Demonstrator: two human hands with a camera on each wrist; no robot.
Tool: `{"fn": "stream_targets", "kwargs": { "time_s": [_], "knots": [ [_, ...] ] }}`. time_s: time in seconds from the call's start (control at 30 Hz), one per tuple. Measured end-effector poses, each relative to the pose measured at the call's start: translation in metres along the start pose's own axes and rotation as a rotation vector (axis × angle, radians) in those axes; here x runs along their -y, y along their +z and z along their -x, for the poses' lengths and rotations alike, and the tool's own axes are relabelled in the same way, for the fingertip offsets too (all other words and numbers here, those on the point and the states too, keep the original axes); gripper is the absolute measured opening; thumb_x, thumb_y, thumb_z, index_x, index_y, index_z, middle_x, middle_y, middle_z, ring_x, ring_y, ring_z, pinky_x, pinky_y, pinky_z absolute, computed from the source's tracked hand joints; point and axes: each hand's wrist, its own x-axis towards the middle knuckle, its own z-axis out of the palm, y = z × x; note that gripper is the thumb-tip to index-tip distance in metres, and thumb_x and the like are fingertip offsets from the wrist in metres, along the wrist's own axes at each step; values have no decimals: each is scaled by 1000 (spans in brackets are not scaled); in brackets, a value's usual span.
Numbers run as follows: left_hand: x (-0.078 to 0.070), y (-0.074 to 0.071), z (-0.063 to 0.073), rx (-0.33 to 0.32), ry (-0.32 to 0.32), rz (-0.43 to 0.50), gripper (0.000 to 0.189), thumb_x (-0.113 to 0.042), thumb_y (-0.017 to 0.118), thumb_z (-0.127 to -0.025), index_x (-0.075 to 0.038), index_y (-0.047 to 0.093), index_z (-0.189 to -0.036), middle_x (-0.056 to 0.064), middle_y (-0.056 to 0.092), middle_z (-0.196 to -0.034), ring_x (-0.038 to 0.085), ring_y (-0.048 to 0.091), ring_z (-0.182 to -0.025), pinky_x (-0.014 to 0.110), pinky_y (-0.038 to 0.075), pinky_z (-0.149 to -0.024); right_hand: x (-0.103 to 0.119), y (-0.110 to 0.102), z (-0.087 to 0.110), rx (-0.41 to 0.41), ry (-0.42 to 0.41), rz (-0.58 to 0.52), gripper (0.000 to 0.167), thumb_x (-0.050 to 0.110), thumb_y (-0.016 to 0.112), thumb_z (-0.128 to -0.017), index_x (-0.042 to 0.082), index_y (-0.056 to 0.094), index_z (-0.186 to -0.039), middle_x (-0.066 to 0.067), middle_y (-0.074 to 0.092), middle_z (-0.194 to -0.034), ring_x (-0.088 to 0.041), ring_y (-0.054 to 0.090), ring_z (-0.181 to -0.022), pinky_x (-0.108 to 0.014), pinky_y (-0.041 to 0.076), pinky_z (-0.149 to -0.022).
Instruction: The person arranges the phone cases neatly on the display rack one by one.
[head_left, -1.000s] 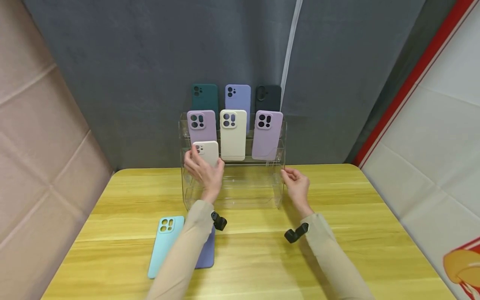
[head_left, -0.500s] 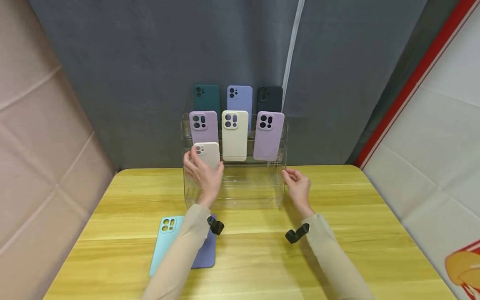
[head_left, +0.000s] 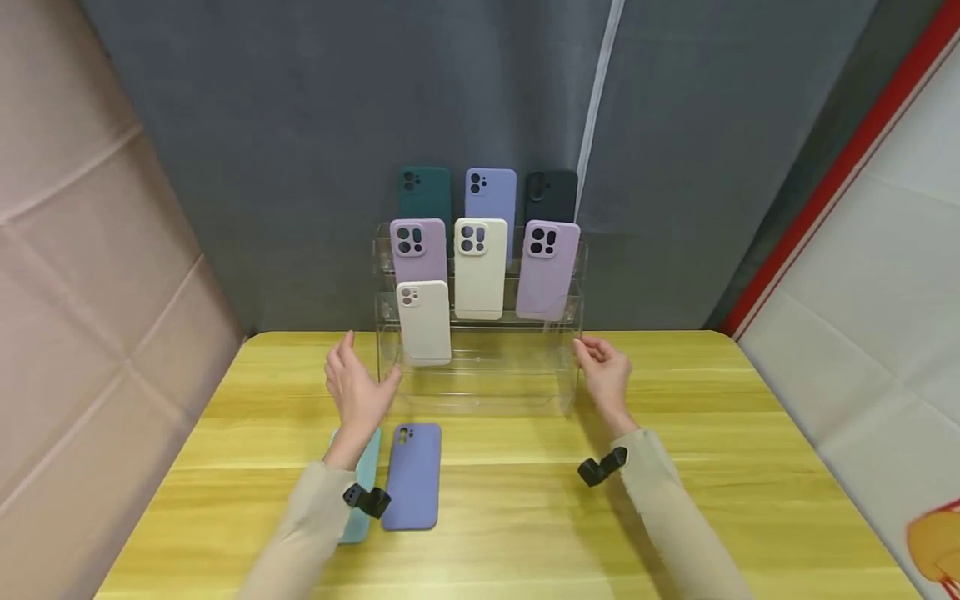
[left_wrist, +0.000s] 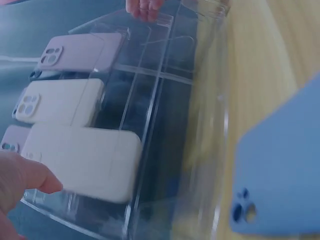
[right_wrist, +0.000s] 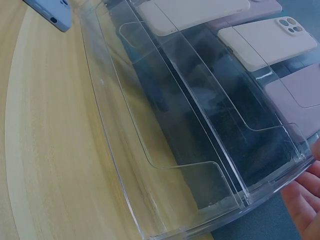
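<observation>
A white phone case (head_left: pixel 425 329) leans upright at the left of a lower tier of the clear acrylic display stand (head_left: pixel 517 367). My left hand (head_left: pixel 358 396) is just left of the case, fingers spread and holding nothing; in the left wrist view its thumb (left_wrist: pixel 42 177) appears near the case's edge. With curled fingers and thumb, my right hand (head_left: pixel 606 377) holds the stand's right side edge. On the tier above stand a light purple case (head_left: pixel 420 260), a cream case (head_left: pixel 480 283) and another light purple case (head_left: pixel 547 279).
At the back are a dark green case (head_left: pixel 425 190), a periwinkle case (head_left: pixel 491 196) and a black case (head_left: pixel 553 200). A blue-violet case (head_left: pixel 414 483) lies on the wooden table (head_left: pixel 510 533), beside a turquoise case (head_left: pixel 367 467) partly under my left wrist. A grey curtain (head_left: pixel 337 125) hangs behind.
My left hand has let go of the white phone case and moved left and down, away from it. The case stays on its tier. My right hand keeps its hold on the stand.
</observation>
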Motion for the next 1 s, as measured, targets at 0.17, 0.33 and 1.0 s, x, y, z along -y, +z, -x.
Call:
{"fn": "stream_targets", "kwargs": {
  "time_s": [0.17, 0.33, 1.0],
  "knots": [
    [25, -19, 11, 115, -78, -30, 77, -13, 72, -77, 10, 30, -137, 26, 39, -125, 42, 34, -114, 52, 33, -91, -1, 0, 0, 4, 1, 19, 20, 10, 66, -87, -8, 69, -98, -26, 67, -90, 6, 60, -63, -11, 51, -55],
    [41, -32, 21, 197, -151, -69, 75, -13, 70, -78, 12, 29, -137, 27, 38, -127, 42, 34, -116, 52, 38, -90, -2, 0, 0, -1, -4, 13, 21, 9, 66, -87, -8, 68, -98, -28, 67, -91, 6, 60, -63, -11, 50, -55],
    [75, -41, 51, 415, -233, -302, 103, -32, 78, -71, 22, 18, -136, 42, 35, -123, 53, 35, -113, 59, 40, -91, 33, -1, 12, 8, -9, 4, 19, 0, 64, -86, -17, 65, -96, -31, 65, -88, 6, 58, -60, -9, 49, -53]
  ]
}}
